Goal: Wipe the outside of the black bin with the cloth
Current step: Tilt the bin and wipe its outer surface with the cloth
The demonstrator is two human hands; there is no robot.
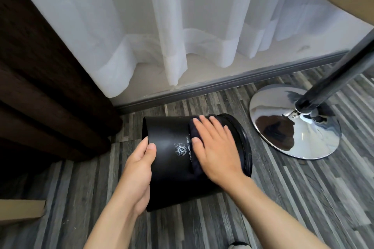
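Down at the bottom edge, both forearms reach in over the grey striped plank floor point(293, 198), and the black bin point(170, 159) lies on its side between them, rim end pointing right toward the table base. The left hand point(139, 170) is clamped on the bin's base edge, thumb over the side wall and fingers wrapped round the bottom, which pins it against rolling. That is the anchor, and it wants to stay firm. The right hand point(214, 147) lies flat, fingers spread apart, palm pressing the dark cloth point(193, 155) onto the upper wall just beside the printed logo point(180, 149). The cloth is nearly the bin's own colour, so its full extent is hard to read; a folded edge shows along the thumb side.

To do this pass well, I'd say keep the palm flat, run long strokes from rim to base along the wall, then let the left hand turn the bin a little so a fresh strip comes up. Go lightly over the print. The ridged rim band point(242, 143) likely traps dust, so fingertips through the cloth suit it better.

Beyond, the chrome table base point(283, 135) sits near the rim, so watch the elbow there. Behind hang the white sheer curtain point(162, 26) and the dark brown drape point(40, 87).
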